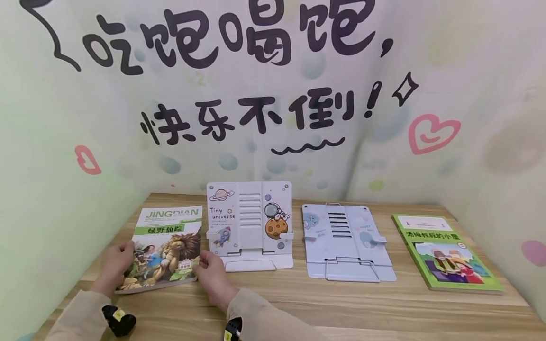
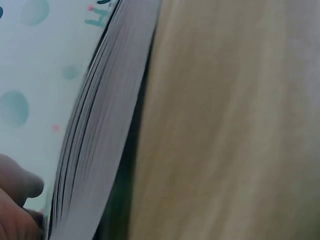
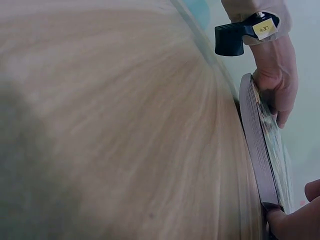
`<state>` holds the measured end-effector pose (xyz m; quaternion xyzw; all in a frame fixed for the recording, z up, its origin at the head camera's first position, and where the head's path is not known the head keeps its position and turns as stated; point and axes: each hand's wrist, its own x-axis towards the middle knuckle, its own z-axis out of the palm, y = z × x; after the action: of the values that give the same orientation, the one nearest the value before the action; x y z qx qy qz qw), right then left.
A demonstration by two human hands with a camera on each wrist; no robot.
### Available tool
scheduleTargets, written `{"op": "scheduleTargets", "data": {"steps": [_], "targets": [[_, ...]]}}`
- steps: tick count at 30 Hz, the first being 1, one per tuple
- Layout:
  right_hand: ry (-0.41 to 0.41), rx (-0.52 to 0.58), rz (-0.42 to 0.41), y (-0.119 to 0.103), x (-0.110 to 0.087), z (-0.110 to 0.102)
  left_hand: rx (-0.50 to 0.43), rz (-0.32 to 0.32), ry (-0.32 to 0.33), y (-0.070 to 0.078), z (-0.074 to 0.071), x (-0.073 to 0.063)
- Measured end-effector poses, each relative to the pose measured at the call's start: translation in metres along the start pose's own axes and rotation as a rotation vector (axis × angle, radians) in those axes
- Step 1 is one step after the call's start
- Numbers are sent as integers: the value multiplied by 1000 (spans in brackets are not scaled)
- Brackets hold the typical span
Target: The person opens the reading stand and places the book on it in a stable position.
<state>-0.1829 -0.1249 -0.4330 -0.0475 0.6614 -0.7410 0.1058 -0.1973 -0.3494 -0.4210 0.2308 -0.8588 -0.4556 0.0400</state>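
Note:
At the left of the table in the head view is a paperback book (image 1: 168,251) with a lion and a child in blue on its cover. My left hand (image 1: 112,266) grips its left edge, and my right hand (image 1: 216,278) pinches the lower right edge. The right wrist view shows the book's page edges (image 3: 257,137) between the left hand (image 3: 277,75) and the right hand (image 3: 299,220). Just right of the book stands a white book stand (image 1: 249,222) with planets and an astronaut. Whether the book's underside fully touches the table cannot be told.
A second, pale blue book stand (image 1: 347,239) leans back right of centre, its wire ledge at the front. Farther right, a green-bordered book (image 1: 452,255) lies on the wooden table (image 1: 324,308). A fabric backdrop (image 1: 362,166) with large lettering closes off the back.

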Motion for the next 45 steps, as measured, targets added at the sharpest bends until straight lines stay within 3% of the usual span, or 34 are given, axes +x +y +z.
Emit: {"op": "scheduleTargets", "data": {"steps": [2, 5, 12, 20, 25, 32, 37, 42, 45], "targets": [[3, 0, 4, 1, -1, 0, -32, 15, 100, -3, 4, -2], [7, -6, -4, 2, -2, 1, -69, 10, 169, -4, 8, -7], [-10, -27, -56, 4, -5, 1, -76, -48, 215, -2, 6, -18], [-22, -17, -51, -3, -3, -1, -132, -26, 267, -3, 3, -27], [-22, -17, -89, -14, -4, -5, -175, -7, 275, 3, 3, -29], [-123, -81, -145, -42, -3, -26, -282, 5, 331, 27, 5, -31], [-176, -120, -177, -63, 5, -52, -441, 87, 344, 52, 13, -35], [-202, -152, -184, -83, 17, -85, -553, 186, 290, 82, 24, -38], [-194, -182, -185, -95, 25, -106, -559, 279, 215, 98, 31, -39]]}}
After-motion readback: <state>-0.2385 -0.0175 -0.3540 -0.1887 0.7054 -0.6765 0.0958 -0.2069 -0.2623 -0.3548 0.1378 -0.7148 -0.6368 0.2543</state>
